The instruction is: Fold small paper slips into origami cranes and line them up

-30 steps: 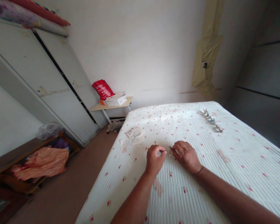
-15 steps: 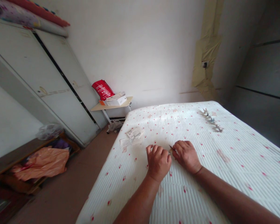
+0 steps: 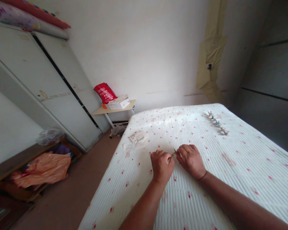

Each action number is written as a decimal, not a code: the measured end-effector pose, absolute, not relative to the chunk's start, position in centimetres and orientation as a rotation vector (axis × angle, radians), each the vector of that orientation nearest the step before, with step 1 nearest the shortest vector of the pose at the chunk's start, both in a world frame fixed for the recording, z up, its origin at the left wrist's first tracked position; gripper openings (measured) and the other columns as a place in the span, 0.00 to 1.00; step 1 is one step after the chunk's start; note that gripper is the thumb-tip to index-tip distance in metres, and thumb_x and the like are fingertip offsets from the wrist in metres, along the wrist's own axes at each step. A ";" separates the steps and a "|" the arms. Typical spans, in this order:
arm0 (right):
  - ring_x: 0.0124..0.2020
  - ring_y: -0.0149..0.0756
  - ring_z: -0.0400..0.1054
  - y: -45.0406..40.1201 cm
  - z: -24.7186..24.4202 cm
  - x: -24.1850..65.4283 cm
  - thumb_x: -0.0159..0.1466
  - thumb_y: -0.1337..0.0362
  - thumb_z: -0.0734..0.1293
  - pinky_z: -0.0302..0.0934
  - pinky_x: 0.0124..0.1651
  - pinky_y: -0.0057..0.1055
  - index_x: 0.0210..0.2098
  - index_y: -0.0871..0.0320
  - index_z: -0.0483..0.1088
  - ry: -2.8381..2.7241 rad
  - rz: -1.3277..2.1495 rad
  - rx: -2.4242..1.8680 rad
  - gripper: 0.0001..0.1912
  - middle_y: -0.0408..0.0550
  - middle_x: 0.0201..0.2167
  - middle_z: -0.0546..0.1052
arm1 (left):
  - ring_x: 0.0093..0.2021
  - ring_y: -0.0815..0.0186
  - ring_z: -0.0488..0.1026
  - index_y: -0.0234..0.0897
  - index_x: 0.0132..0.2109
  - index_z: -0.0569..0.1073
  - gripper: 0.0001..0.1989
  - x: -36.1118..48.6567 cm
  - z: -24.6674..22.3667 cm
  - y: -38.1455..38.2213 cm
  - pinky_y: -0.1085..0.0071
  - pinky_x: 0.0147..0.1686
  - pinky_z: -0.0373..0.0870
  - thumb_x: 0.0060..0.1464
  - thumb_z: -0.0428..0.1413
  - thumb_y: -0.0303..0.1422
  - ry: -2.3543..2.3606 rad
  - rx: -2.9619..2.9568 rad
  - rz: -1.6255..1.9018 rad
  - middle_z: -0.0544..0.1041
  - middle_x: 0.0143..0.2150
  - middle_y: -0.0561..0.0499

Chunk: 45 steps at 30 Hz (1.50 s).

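Over the white ribbed bed cover, my two hands nearly meet. My left hand is closed, its thumb and forefinger pinched at the near end of a small thin piece. That piece is dark and pointed at the top, too small to name. Its other side disappears under the curled fingers of my right hand, which is closed on it. Printed paper slips lie beyond my left hand. Farther off to the right, a row of small grey and bluish pieces rests on the cover; their kind is unclear.
A small table behind the bed's left corner bears a red bag and a white box. Grey cabinets stand at the left, near an orange plastic bag. A wall socket is at the back.
My left hand has turned a little and drawn slightly left, so its thumb-and-forefinger pinch now shows. The right hand keeps its grip almost in place. The view has shifted slightly.
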State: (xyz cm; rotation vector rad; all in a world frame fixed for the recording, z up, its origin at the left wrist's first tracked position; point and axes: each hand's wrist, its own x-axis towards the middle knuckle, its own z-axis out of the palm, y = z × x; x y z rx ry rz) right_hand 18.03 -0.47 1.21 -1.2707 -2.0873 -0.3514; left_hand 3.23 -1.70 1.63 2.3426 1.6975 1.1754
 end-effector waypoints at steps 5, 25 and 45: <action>0.30 0.35 0.62 -0.6 1.6 18.2 0.60 0.69 0.60 0.48 0.38 0.33 0.26 0.59 0.67 -2.078 -0.326 -1.237 0.08 0.47 0.25 0.70 | 0.30 0.67 0.69 0.36 0.28 0.74 0.05 2.7 1.0 -1.2 0.72 0.32 0.63 0.45 0.53 0.29 1.426 1.781 1.197 0.75 0.26 0.52; 0.29 0.34 0.64 -0.3 0.8 18.1 0.60 0.68 0.60 0.51 0.36 0.31 0.26 0.60 0.66 -2.033 -0.104 -1.110 0.07 0.46 0.24 0.70 | 0.24 0.71 0.63 0.31 0.29 0.76 0.09 1.9 0.8 -1.1 0.75 0.26 0.58 0.44 0.56 0.35 1.207 1.472 1.166 0.71 0.23 0.53; 0.30 0.34 0.64 -0.2 0.3 18.2 0.59 0.69 0.60 0.52 0.37 0.31 0.27 0.60 0.66 -2.094 -0.077 -1.070 0.06 0.46 0.25 0.70 | 0.33 0.66 0.71 0.34 0.33 0.76 0.08 1.7 1.1 -1.2 0.72 0.37 0.66 0.41 0.58 0.28 1.189 1.581 1.206 0.77 0.30 0.50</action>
